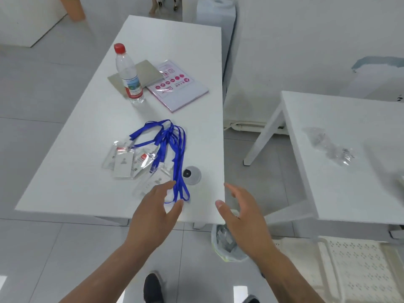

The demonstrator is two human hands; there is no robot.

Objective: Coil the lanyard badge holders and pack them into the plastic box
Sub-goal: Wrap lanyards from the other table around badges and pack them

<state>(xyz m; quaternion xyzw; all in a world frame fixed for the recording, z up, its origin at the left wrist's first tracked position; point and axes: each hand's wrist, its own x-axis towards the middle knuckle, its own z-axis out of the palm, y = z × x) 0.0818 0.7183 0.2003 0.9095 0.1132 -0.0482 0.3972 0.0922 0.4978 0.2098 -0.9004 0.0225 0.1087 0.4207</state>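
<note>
Two grips released, left hand [154, 212] over lanyards [172, 147], right hand [240, 212] past table [219, 127] edge

A sparse office workroom: two plain white tabletops [170, 51] on a grey tiled floor [43, 88], one with a cable grommet [192, 174] (bare white walls behind).

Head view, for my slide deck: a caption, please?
Two open hands reach toward tangled blue lanyards and badge holders on a white table.
</note>
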